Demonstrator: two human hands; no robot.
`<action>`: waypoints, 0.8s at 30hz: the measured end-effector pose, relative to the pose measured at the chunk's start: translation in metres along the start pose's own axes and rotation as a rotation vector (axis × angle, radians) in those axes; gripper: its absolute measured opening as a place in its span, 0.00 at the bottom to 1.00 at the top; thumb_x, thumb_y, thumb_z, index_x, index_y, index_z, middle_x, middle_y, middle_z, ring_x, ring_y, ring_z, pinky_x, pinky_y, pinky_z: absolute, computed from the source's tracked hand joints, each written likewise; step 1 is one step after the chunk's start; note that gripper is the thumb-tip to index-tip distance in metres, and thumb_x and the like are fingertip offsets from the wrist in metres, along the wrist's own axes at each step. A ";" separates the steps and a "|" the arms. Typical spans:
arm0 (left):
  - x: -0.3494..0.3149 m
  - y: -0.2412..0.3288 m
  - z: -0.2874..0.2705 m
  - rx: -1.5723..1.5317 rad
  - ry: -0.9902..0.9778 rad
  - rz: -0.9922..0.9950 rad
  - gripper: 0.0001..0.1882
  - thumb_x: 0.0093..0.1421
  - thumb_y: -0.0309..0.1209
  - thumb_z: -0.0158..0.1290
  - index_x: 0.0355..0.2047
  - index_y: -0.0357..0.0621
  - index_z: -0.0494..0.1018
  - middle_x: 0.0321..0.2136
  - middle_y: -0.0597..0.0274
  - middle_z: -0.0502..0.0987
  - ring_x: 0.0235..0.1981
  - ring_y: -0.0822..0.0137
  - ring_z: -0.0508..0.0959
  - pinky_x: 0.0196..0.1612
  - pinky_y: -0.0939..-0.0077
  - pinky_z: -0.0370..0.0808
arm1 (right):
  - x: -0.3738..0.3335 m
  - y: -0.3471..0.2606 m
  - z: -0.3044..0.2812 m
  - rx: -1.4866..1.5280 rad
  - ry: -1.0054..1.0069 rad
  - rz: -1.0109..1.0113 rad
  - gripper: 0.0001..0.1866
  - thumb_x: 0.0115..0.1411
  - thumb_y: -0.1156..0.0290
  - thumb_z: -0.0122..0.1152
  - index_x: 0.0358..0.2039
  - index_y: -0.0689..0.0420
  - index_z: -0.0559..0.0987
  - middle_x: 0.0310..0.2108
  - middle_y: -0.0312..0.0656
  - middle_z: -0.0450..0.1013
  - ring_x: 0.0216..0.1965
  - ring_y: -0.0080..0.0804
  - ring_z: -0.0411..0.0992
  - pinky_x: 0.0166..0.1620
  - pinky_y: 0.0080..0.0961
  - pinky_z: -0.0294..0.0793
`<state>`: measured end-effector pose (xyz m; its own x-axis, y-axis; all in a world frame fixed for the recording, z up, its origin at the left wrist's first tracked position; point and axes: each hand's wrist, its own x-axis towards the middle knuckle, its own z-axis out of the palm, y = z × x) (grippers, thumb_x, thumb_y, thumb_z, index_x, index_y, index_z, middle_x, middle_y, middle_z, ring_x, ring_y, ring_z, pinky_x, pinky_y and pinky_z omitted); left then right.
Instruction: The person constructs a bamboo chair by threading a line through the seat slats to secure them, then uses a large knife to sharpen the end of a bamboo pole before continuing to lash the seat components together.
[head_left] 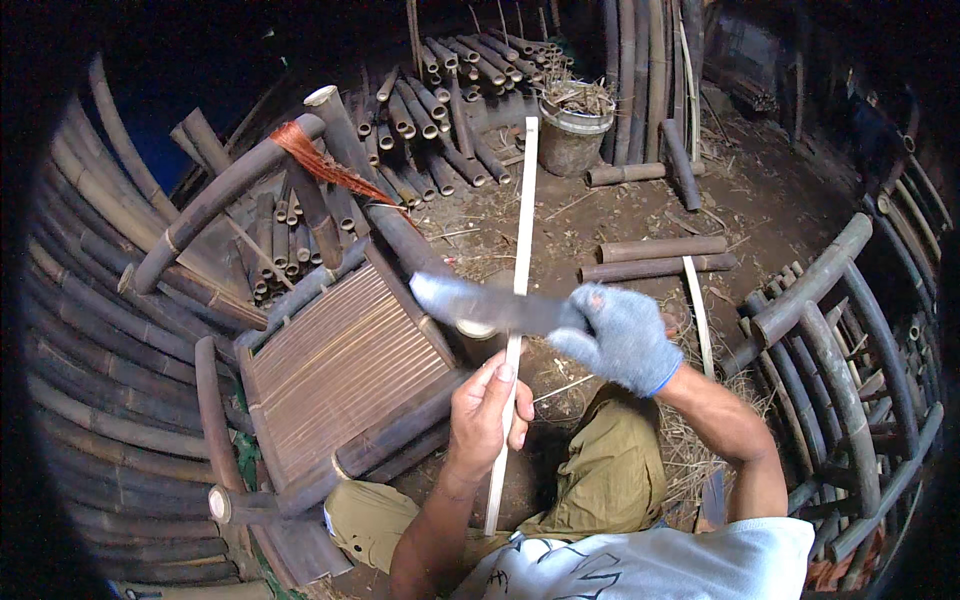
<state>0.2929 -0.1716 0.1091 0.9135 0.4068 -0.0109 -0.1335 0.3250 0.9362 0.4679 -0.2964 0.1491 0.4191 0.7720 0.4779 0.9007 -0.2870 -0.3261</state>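
My bare left hand (487, 408) is closed round a long, pale bamboo strip (525, 215) that stands nearly upright before me, its lower end near my lap. A grey glove with a blue cuff covers my right hand (622, 338), which grips a broad-bladed knife (480, 304). The blade points left and crosses the strip just above my left hand, somewhat blurred. Its handle is hidden inside the glove. Left of my hands stands a bamboo chair (345, 365) with a slatted seat, an orange cloth (330, 165) tied on its frame.
Cut bamboo poles (430, 110) are stacked at the back beside a bucket (575, 135) of shavings. Short bamboo pieces (660, 258) lie on the dirt floor ahead. Another bamboo frame (840, 380) stands at right. Long poles (120, 400) line the left side.
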 end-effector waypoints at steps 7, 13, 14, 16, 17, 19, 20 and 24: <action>-0.019 0.000 0.013 0.075 0.044 0.003 0.20 0.72 0.34 0.39 0.58 0.36 0.66 0.14 0.68 0.67 0.08 0.81 0.62 0.11 0.87 0.60 | 0.007 0.012 0.007 -0.047 0.061 0.073 0.26 0.55 0.43 0.62 0.27 0.57 0.75 0.21 0.50 0.73 0.25 0.50 0.76 0.29 0.41 0.73; -0.035 -0.003 0.010 0.147 0.041 -0.046 0.20 0.72 0.34 0.39 0.59 0.35 0.66 0.14 0.69 0.66 0.08 0.82 0.62 0.11 0.86 0.60 | 0.014 0.029 0.008 -0.131 0.147 0.059 0.25 0.58 0.44 0.59 0.28 0.56 0.76 0.22 0.50 0.74 0.25 0.50 0.76 0.29 0.41 0.74; -0.040 -0.003 0.010 0.139 0.016 -0.065 0.21 0.72 0.34 0.39 0.58 0.34 0.66 0.14 0.69 0.67 0.07 0.82 0.61 0.11 0.86 0.60 | 0.016 0.041 0.006 -0.159 0.196 0.092 0.25 0.59 0.44 0.59 0.28 0.56 0.76 0.21 0.50 0.74 0.25 0.50 0.76 0.29 0.41 0.74; -0.053 -0.005 0.012 0.168 0.007 -0.133 0.21 0.71 0.35 0.39 0.58 0.34 0.67 0.15 0.68 0.68 0.08 0.81 0.61 0.11 0.86 0.60 | 0.023 0.071 0.002 -0.137 0.252 0.191 0.25 0.61 0.43 0.55 0.28 0.56 0.75 0.20 0.50 0.74 0.24 0.51 0.76 0.28 0.42 0.74; -0.058 -0.007 0.012 0.180 0.005 -0.167 0.21 0.71 0.35 0.40 0.58 0.35 0.67 0.15 0.68 0.68 0.08 0.81 0.62 0.11 0.85 0.60 | 0.027 0.087 -0.004 -0.197 0.287 0.206 0.26 0.62 0.42 0.53 0.27 0.56 0.75 0.18 0.49 0.73 0.23 0.51 0.76 0.27 0.43 0.73; -0.054 -0.008 0.010 0.155 -0.019 -0.201 0.22 0.69 0.33 0.41 0.61 0.39 0.63 0.17 0.64 0.71 0.08 0.80 0.63 0.11 0.84 0.60 | 0.020 0.103 -0.002 -0.254 0.224 0.202 0.26 0.63 0.43 0.52 0.27 0.56 0.74 0.21 0.52 0.74 0.23 0.50 0.74 0.26 0.41 0.72; -0.047 -0.003 0.012 0.141 -0.039 -0.214 0.23 0.69 0.32 0.41 0.63 0.40 0.60 0.18 0.62 0.72 0.08 0.79 0.64 0.11 0.84 0.61 | 0.013 0.114 0.004 -0.118 0.229 0.153 0.26 0.63 0.44 0.53 0.27 0.57 0.74 0.22 0.51 0.73 0.22 0.46 0.74 0.26 0.40 0.71; -0.003 0.012 0.002 0.048 -0.069 -0.232 0.27 0.65 0.31 0.46 0.64 0.45 0.55 0.29 0.49 0.79 0.13 0.69 0.74 0.17 0.80 0.72 | -0.024 0.117 0.012 0.445 -0.065 0.478 0.19 0.63 0.54 0.57 0.36 0.61 0.75 0.24 0.39 0.69 0.23 0.24 0.66 0.25 0.28 0.68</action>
<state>0.2894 -0.1702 0.1214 0.9418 0.2664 -0.2051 0.0997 0.3611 0.9272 0.5615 -0.3417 0.0899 0.7409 0.6544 0.1512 0.4778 -0.3554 -0.8034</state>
